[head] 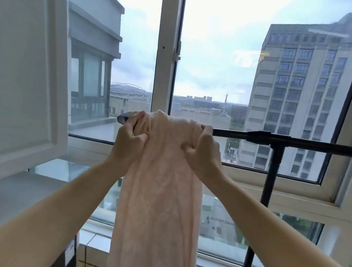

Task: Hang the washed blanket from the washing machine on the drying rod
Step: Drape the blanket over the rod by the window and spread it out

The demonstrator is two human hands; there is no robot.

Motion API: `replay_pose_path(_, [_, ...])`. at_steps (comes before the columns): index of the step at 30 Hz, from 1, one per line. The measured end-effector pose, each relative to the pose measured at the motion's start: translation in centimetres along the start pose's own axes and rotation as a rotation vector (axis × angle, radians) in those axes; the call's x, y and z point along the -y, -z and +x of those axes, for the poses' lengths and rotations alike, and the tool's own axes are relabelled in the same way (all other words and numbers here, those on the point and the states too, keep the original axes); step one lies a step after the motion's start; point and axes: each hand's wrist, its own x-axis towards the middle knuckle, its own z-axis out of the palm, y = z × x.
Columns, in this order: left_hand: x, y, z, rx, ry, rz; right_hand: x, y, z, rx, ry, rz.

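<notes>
Presently, head view, the only one available.

A pale pink, faintly patterned soft blanket (159,198) is draped over the thin black metal drying rod (303,143). It is bunched into a narrow column near the rod's left end, just inside the blue end cap (122,118). The near fall hangs straight down between the forearms and runs out of the bottom of frame. The far fall is hidden behind it.

Left hand (128,137): fingers curled, clamped on folds at the blanket's left edge, right at the rod.
Right hand (204,151): fingers curled, gripping the gathered right edge, knuckles against the rod.
The hands are near each other, one on each side of the bunch.

Handling (judgement):
- The cloth is limp, with no stiffness. It falls in deep vertical folds and moulds to the rod.
- Being freshly washed, it is probably damp, so heavier than it looks and inclined to cling to itself.
- It is not fragile.
- The rod looks smooth, so the cloth may slide toward the longer side. Balance cannot be told.
- The best hold is a pinched fold at the rod on either side, drawn apart mostly rightward because the cap is close.
- The black upright post (269,190) joins the rod just right of the right hand.

A white-framed window (168,42) stands behind.
</notes>
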Motion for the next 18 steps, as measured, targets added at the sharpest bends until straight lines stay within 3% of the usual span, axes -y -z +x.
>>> replay_pose_path(4, [-1.7,-0.2,2.4,0.004,-0.09,0.13,1.1,1.5,2.8,-0.065,0.072,0.013])
replay_pose_path(14, [-4.2,-2.5,9.3,0.153,-0.148,0.438,-1.2,10.5,9.6,-0.348,-0.027,-0.074])
replay_pose_path(18, [-3.6,-3.7,10.4,0.209,-0.158,0.684,-2.8,13.2,8.4,-0.116,-0.064,-0.338])
